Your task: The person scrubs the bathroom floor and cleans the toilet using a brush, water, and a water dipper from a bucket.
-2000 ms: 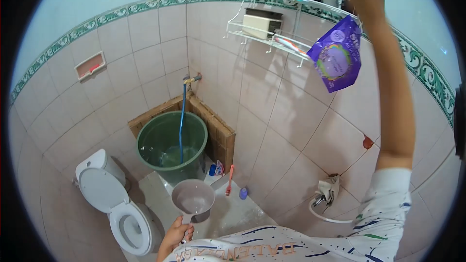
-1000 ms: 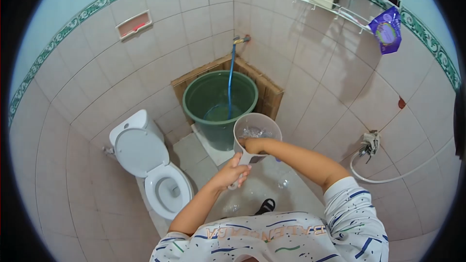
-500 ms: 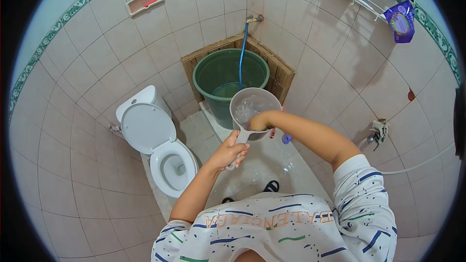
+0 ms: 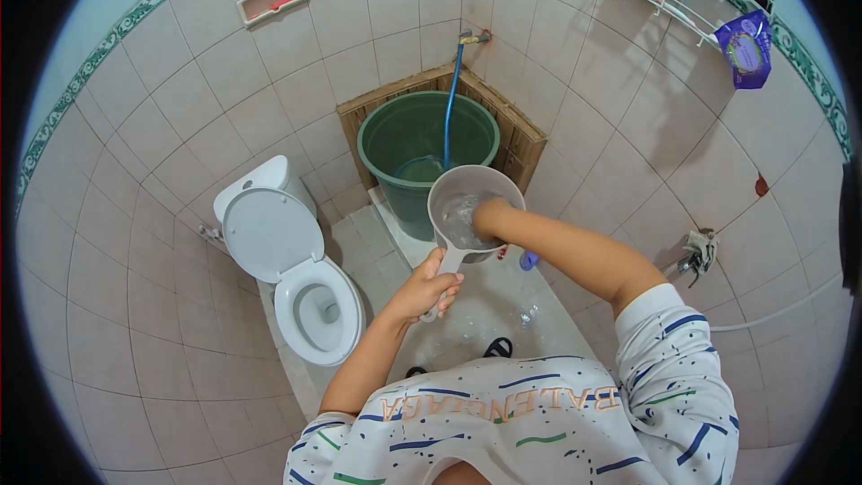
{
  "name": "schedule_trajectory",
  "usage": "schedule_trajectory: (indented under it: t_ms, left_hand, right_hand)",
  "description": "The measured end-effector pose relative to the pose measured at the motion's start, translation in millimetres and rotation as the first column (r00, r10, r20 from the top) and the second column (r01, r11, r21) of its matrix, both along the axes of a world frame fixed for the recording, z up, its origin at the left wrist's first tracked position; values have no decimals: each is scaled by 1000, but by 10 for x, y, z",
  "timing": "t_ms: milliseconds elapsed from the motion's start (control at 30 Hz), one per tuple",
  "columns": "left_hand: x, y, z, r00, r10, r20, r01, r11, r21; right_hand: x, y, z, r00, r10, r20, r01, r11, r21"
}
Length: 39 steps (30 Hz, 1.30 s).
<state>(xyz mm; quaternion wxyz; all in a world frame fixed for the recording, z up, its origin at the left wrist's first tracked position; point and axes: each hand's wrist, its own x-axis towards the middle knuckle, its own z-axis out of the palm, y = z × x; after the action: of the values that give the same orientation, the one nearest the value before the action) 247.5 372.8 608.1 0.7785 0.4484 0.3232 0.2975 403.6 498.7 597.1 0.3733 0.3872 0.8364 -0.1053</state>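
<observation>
A pale dipper (image 4: 453, 181) with foamy, rippling water in it is held over the floor, just in front of the green tub. Its handle points toward me, and my left hand (image 4: 426, 289) is wrapped round it. My right hand (image 4: 491, 218) reaches down inside the dipper from the right. Its fingers are hidden in the water and against the inner wall, so whether they hold anything cannot be seen.
The green tub (image 4: 409, 207) stands in the corner with a blue hose (image 4: 449, 112) running into it. At left is a toilet (image 4: 283, 314) with its lid raised. Bubbles lie on the floor (image 4: 476, 305). A wire rack (image 4: 669, 4) and sprayer (image 4: 698, 251) are on the right wall.
My right hand has gone deeper into the dipper and its fingers have dropped out of sight. The dipper has shifted very slightly to the right in view.
</observation>
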Motion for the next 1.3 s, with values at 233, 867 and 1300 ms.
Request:
schedule_trajectory:
  t_ms: [233,867,1300]
  left_hand:
    - [60,13,-8,999,44,9,-44,999,-21]
    - [275,-41,-53,997,81,12,-81,995,-50]
    - [266,24,-95,994,109,5,-108,992,-70]
  right_hand:
    - [-131,-228,132,817,-292,-498,329,944,-15]
    - [58,184,-304,992,-51,-111,56,997,49]
    - [21,157,-381,875,-379,-300,418,905,75]
